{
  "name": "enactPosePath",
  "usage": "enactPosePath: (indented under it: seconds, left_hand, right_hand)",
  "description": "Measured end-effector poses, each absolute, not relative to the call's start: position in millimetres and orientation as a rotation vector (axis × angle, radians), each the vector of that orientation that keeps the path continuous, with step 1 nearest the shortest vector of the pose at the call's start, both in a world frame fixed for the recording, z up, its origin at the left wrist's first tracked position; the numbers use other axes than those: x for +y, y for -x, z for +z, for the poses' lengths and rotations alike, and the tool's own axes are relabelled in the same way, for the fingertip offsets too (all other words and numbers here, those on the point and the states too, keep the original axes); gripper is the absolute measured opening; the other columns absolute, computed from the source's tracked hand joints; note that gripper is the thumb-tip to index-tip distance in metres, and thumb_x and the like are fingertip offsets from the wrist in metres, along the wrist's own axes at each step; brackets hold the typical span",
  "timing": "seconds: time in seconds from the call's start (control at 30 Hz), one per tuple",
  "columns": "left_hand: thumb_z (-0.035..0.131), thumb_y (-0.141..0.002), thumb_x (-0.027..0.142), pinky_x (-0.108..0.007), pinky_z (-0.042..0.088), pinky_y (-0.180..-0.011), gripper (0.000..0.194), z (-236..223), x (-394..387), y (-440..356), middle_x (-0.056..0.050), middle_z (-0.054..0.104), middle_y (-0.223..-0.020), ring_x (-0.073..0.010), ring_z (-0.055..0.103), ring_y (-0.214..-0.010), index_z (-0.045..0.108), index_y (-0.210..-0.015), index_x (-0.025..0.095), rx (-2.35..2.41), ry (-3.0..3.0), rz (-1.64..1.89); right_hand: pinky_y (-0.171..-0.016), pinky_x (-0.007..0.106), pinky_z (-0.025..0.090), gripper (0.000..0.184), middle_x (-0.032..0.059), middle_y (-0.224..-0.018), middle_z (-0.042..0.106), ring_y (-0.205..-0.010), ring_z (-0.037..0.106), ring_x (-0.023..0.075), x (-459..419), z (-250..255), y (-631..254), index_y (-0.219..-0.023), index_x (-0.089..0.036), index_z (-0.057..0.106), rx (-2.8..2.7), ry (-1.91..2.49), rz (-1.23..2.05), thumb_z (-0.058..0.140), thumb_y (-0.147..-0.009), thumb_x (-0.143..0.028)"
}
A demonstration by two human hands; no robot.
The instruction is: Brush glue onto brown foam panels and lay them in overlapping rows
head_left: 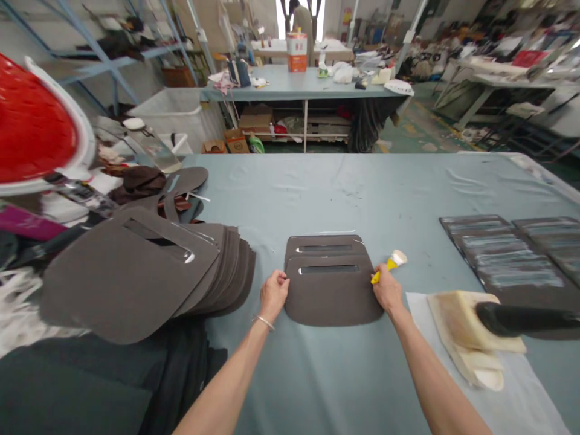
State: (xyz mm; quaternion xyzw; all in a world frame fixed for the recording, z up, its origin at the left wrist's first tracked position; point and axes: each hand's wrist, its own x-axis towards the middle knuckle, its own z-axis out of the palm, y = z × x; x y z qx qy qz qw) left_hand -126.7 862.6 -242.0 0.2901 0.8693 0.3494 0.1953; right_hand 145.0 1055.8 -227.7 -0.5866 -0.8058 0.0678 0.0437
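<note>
Two dark grey-brown flat panels with rounded corners overlap on the table, the front one covering most of the other. Each has a long slot near its upper edge. My left hand pinches the front panel's left edge between thumb and fingers. At the right edge, my right hand is closed round a small yellow-handled brush, its pale bristles pointing up and away. That hand also touches the panel's edge; some of its fingers are hidden.
Left lies a stack of similar panels, with dark cloth before it. A cream container with a black cylinder stands on white sheeting right. Beyond are smeared panels. A person stands behind the far table.
</note>
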Motion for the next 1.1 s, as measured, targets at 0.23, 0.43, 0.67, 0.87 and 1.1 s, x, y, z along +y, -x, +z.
enactPosePath:
  seconds: [0.23,0.43,0.67,0.87,1.1]
  left_hand:
    - [0.056,-0.078,0.026,-0.021,0.036,-0.062,0.007,-247,859,127,0.001,0.065,-0.074,-0.0131,0.059,-0.067,0.06,-0.081,0.022,2.41,-0.903,1.017]
    - [0.053,-0.079,0.023,-0.021,0.035,-0.062,0.007,-248,862,124,0.0,0.064,-0.073,-0.0125,0.058,-0.068,0.06,-0.081,0.022,2.442,-0.958,0.956]
    - [0.054,-0.079,0.019,-0.022,0.035,-0.063,0.008,-242,870,127,-0.002,0.065,-0.077,-0.0132,0.057,-0.071,0.061,-0.082,0.021,2.474,-0.92,0.925]
    - [0.056,-0.079,0.019,-0.021,0.038,-0.065,0.008,-243,869,132,-0.001,0.066,-0.076,-0.012,0.059,-0.071,0.063,-0.082,0.021,2.431,-0.92,0.97]
    - [0.055,-0.079,0.019,-0.021,0.038,-0.065,0.008,-244,868,132,-0.001,0.065,-0.076,-0.0118,0.058,-0.07,0.062,-0.082,0.021,2.434,-0.927,0.959]
  right_hand:
    - [-0.057,0.025,0.024,0.022,0.0041,-0.087,0.06,-0.066,0.052,0.0143,1056,-226,-144,-0.109,-0.02,0.047,-2.451,1.828,0.211,0.04,-0.089,-0.019]
    - [-0.058,0.026,0.026,0.024,0.006,-0.09,0.06,-0.067,0.053,0.0153,1054,-221,-140,-0.11,-0.021,0.047,-2.475,1.825,0.214,0.038,-0.088,-0.017]
    - [-0.056,0.026,0.026,0.024,0.0071,-0.088,0.061,-0.07,0.055,0.0169,1054,-222,-138,-0.112,-0.02,0.046,-2.464,1.853,0.238,0.041,-0.089,-0.022]
    - [-0.056,0.027,0.027,0.025,0.0073,-0.09,0.061,-0.068,0.056,0.0174,1057,-232,-139,-0.112,-0.02,0.047,-2.482,1.85,0.188,0.041,-0.089,-0.022]
    - [-0.055,0.026,0.027,0.025,0.0073,-0.094,0.059,-0.069,0.056,0.0166,1055,-229,-136,-0.112,-0.022,0.047,-2.495,1.878,0.187,0.041,-0.088,-0.02]
